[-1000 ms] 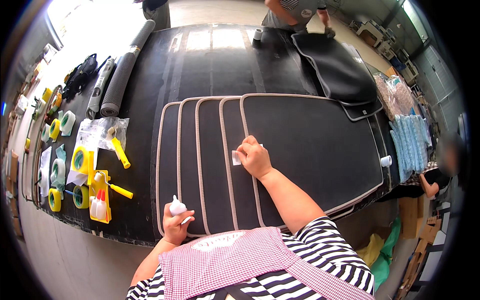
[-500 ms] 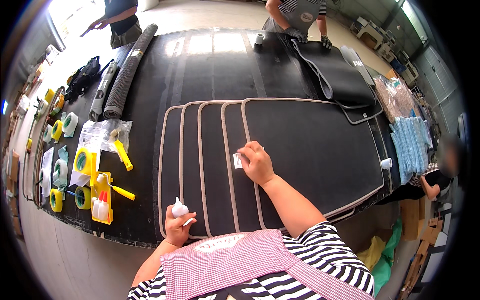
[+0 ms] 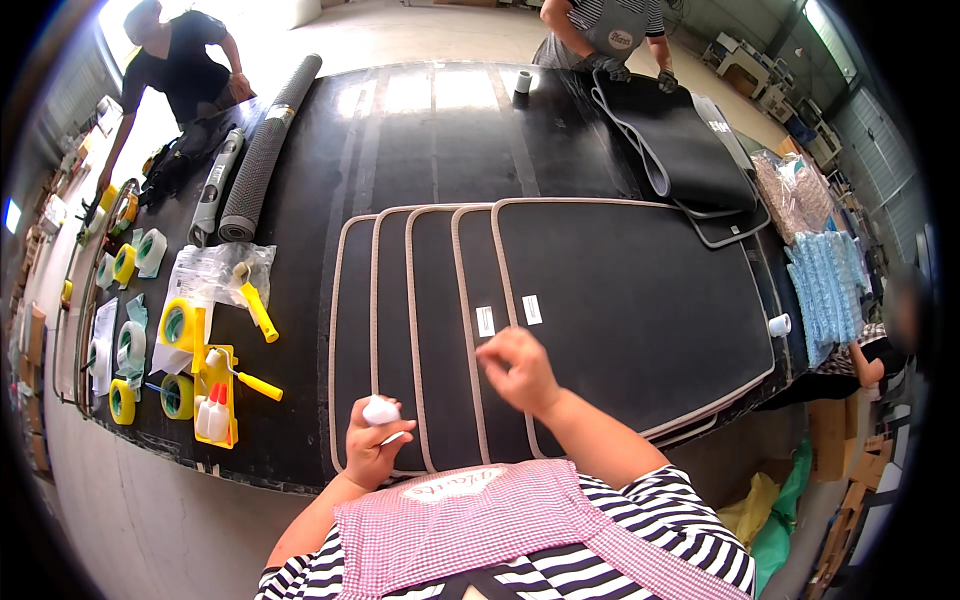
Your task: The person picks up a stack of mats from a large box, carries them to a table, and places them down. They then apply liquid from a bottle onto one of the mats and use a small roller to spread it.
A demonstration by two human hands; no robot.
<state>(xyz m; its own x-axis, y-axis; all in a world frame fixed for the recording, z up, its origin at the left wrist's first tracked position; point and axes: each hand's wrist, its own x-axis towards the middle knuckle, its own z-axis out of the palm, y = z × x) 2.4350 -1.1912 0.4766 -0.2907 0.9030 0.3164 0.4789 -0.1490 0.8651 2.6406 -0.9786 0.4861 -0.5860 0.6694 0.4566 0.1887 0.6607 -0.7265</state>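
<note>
Two hands over a fan of dark floor mats on a black worktable.

Nearest, the left hand (image 3: 372,452) is curled tight around a small white glue bottle (image 3: 381,410), its cap pointing up, over the lower edge of the leftmost mat. At two o'clock from it, the right hand (image 3: 518,368) hovers loosely closed, fingertips pinched together; whether it holds anything I cannot tell. It sits above the stacked mats (image 3: 620,310), five overlapping with beige trim. Just past it, at twelve o'clock, two small white labels (image 3: 508,315) lie on the mats. Far at nine o'clock, yellow tape rolls (image 3: 178,325) rest on the worktable (image 3: 420,130).
</note>
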